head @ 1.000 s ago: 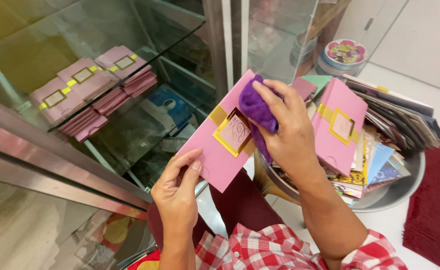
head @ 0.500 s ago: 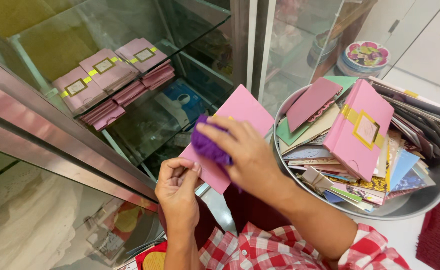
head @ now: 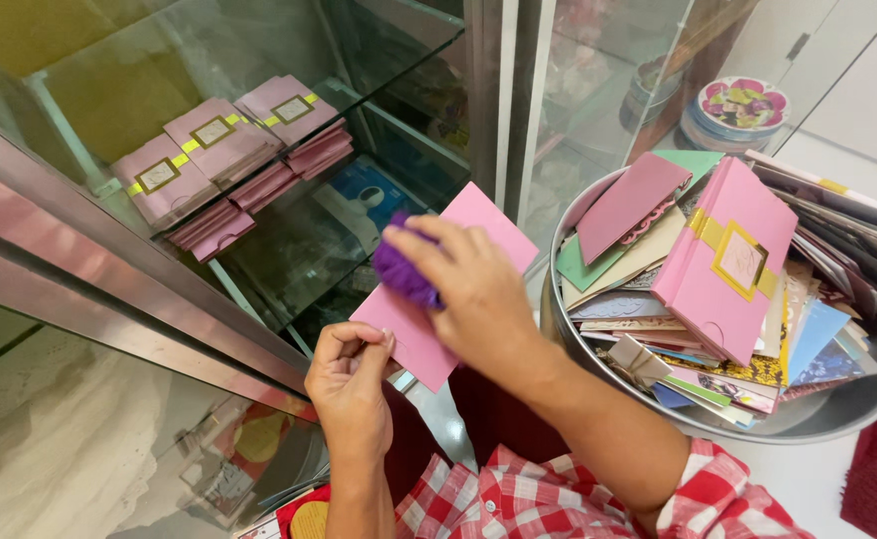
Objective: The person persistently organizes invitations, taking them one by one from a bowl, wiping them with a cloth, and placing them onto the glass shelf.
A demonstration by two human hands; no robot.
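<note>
Seen from the head camera, the left hand [head: 351, 384] pinches the near corner of a plain pink card [head: 437, 321], held tilted just in front of a glass cabinet [head: 209, 60]. The right hand [head: 473, 294] grips a purple cloth [head: 401, 271] and presses it flat on the card, covering its middle. Far left, stacks of pink cards [head: 221, 160] lie on a glass shelf. To the right, a metal basin [head: 838, 414] holds mixed cards, a pink card with a gold band [head: 726, 262] on top

Left hand [head: 351, 374] pinches with thumb and fingers; right hand [head: 468, 289] is curled, palm down.
</note>
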